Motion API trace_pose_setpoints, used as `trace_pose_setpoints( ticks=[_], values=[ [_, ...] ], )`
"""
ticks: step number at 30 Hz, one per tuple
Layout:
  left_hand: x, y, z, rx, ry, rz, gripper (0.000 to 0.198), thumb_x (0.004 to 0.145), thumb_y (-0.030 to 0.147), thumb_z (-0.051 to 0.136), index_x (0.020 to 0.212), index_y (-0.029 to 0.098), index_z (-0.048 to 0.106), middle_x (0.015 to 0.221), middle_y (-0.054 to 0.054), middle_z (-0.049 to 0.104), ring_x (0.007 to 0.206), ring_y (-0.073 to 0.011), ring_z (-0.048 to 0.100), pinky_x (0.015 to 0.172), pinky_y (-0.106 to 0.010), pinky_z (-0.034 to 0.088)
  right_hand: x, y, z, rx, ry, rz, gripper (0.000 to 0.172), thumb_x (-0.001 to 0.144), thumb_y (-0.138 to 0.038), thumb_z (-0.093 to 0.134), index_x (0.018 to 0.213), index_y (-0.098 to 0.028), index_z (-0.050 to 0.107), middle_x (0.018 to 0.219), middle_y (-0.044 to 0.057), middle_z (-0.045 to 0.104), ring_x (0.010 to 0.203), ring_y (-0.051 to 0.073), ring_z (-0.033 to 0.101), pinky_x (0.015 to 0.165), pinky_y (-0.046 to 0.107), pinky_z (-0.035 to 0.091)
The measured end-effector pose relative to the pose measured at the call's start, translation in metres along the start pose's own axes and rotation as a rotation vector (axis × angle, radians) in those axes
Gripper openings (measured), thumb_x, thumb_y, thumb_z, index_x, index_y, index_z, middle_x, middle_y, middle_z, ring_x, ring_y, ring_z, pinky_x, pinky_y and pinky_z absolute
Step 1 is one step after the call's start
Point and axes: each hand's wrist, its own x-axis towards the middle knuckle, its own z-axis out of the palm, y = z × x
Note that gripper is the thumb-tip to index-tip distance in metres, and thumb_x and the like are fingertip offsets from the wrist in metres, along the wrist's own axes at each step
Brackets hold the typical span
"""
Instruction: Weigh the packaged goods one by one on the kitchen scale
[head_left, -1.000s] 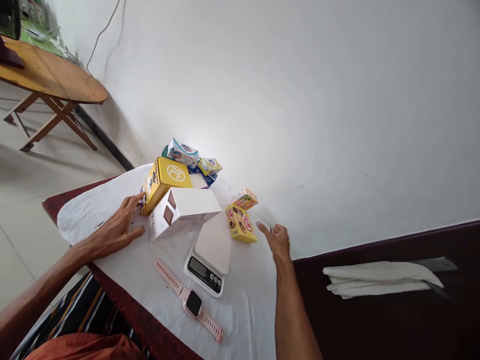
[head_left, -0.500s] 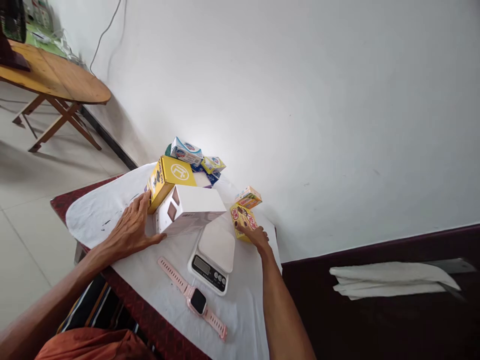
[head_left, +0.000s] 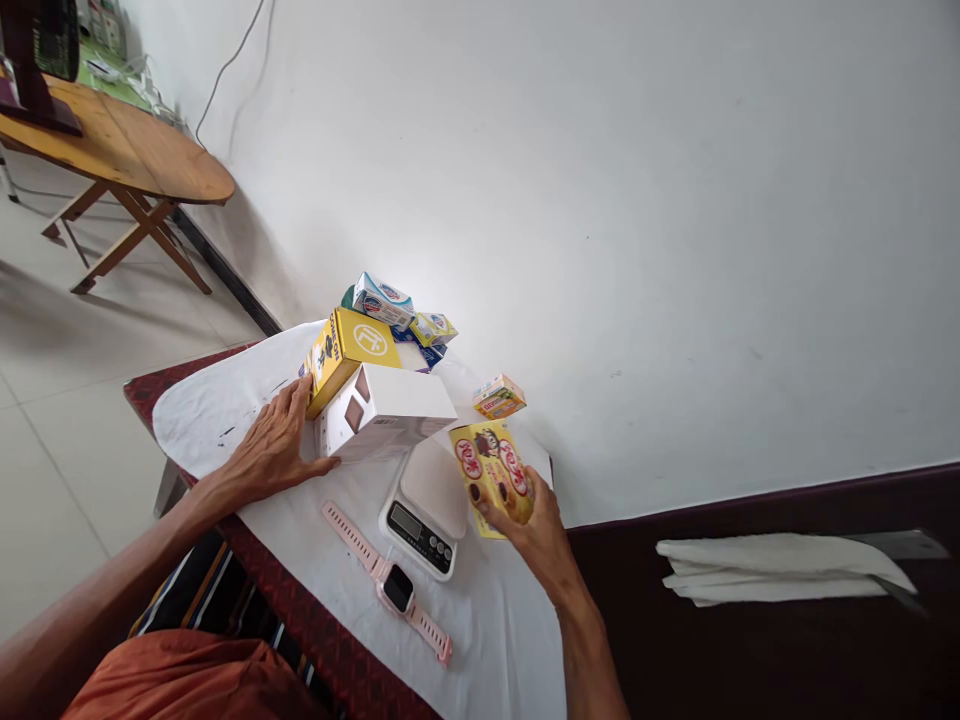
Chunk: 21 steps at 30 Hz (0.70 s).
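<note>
My right hand (head_left: 536, 520) grips a yellow snack box (head_left: 491, 465) with red and white lettering, thumb in front and fingers around its right side. The box is lifted beside a white kitchen scale (head_left: 420, 527). My left hand (head_left: 277, 445) rests with fingers spread at the near left of a white box (head_left: 405, 400) with square cut-outs. Its fingertips reach the corner of a yellow carton (head_left: 349, 345) standing behind the white box. A pink-strapped smartwatch (head_left: 396, 588) lies stretched out in front of the scale.
Behind the carton are stacked a blue-and-white soap box (head_left: 382, 300) and a smaller yellow box (head_left: 435, 328). An orange box (head_left: 500, 397) stands near the wall. A folded white cloth (head_left: 765, 570) lies to the right. A wooden folding table (head_left: 142, 150) stands at far left.
My right hand has raised the yellow snack box and brought it nearer to me, turning its front more into view. My left hand stays by the white box. The whole view has shifted slightly.
</note>
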Motion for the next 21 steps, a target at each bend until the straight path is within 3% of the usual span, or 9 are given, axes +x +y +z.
trace_pose_setpoints(
  ticks=[4,7,12,16,21],
  values=[
    [-0.001,0.0,-0.001,-0.022,-0.001,0.003,0.113,0.077,0.057,0.073,0.159,0.016,0.006,0.154,-0.025,0.035,0.14,-0.0431,0.042,0.109,-0.06,0.042,-0.025,-0.028,0.021,-0.106,-0.108,-0.059,0.113,0.058,-0.066,0.079,0.149,-0.012,0.037,0.14,0.02,0.052,0.137,0.039,0.044,0.113,0.054,0.037],
    [-0.002,0.001,-0.002,-0.042,-0.002,0.01,0.112,0.077,0.055,0.074,0.159,0.017,0.007,0.155,-0.025,0.033,0.141,-0.0436,0.04,0.109,-0.061,0.041,-0.033,-0.035,0.029,-0.118,-0.165,-0.029,0.114,0.062,-0.065,0.076,0.152,-0.009,0.033,0.144,0.021,0.048,0.14,0.039,0.039,0.116,0.054,0.034],
    [-0.002,0.0,-0.001,-0.051,0.012,0.012,0.112,0.076,0.054,0.075,0.159,0.018,0.009,0.154,-0.024,0.035,0.14,-0.0432,0.042,0.108,-0.061,0.042,-0.032,-0.031,0.009,-0.025,-0.141,0.065,0.117,0.069,-0.071,0.069,0.157,-0.012,0.021,0.158,0.022,0.031,0.149,0.035,0.027,0.12,0.052,0.029],
    [-0.001,-0.001,-0.001,-0.028,0.001,0.007,0.115,0.076,0.057,0.075,0.159,0.015,0.007,0.155,-0.025,0.033,0.139,-0.0425,0.042,0.109,-0.059,0.042,-0.03,-0.037,-0.007,-0.05,-0.084,0.015,0.112,0.072,-0.064,0.07,0.159,-0.017,0.018,0.162,0.02,0.028,0.151,0.033,0.023,0.12,0.053,0.027],
    [-0.001,0.001,-0.001,-0.008,0.003,0.008,0.115,0.076,0.056,0.075,0.159,0.015,0.006,0.154,-0.026,0.034,0.138,-0.0425,0.043,0.109,-0.058,0.042,-0.033,-0.05,0.013,-0.206,-0.17,0.017,0.12,0.063,-0.068,0.073,0.156,-0.012,0.023,0.156,0.023,0.034,0.149,0.038,0.026,0.118,0.055,0.03]
  ],
)
